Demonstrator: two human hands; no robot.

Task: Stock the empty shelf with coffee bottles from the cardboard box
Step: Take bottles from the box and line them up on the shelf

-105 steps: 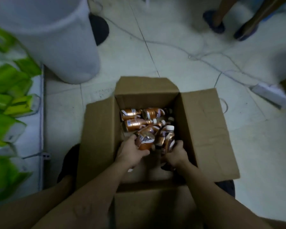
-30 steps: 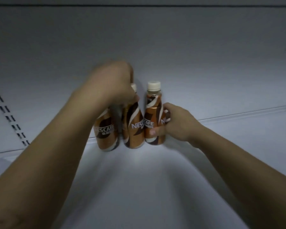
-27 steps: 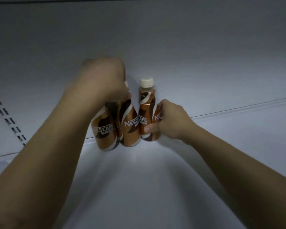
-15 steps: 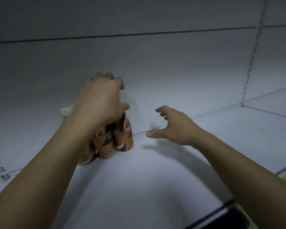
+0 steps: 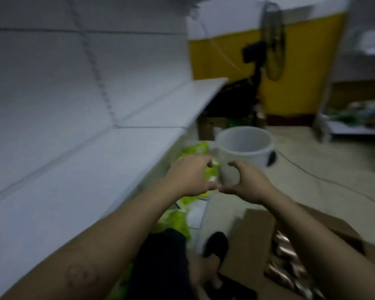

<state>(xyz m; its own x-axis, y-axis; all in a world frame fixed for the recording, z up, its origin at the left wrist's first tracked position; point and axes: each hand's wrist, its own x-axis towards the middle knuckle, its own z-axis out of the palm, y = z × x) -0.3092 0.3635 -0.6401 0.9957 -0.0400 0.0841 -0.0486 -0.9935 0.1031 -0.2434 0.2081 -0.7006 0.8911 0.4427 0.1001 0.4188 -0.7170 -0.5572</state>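
The view is blurred by motion. My left hand point(image 5: 189, 177) and my right hand point(image 5: 248, 182) hover side by side in mid-air, both empty, fingers curled but apart, thumbs almost touching. The white shelf point(image 5: 78, 174) runs along the left; the part in view holds no bottles. The open cardboard box point(image 5: 256, 226) sits on the floor at lower right, below my right forearm, with several copper-coloured coffee bottles point(image 5: 284, 258) lying inside. The bottles placed on the shelf are out of view.
A white plastic bucket point(image 5: 245, 154) stands on the floor just beyond my hands. Green packets point(image 5: 178, 219) fill the lower shelf under the white one. My foot in a dark sandal point(image 5: 214, 250) is beside the box. A cable point(image 5: 325, 178) crosses the floor; a fan point(image 5: 273, 46) stands against the yellow wall.
My left hand has let go of the bottles on the shelf. Both hands have pulled back off the shelf, and my view has swung right and down toward the box.
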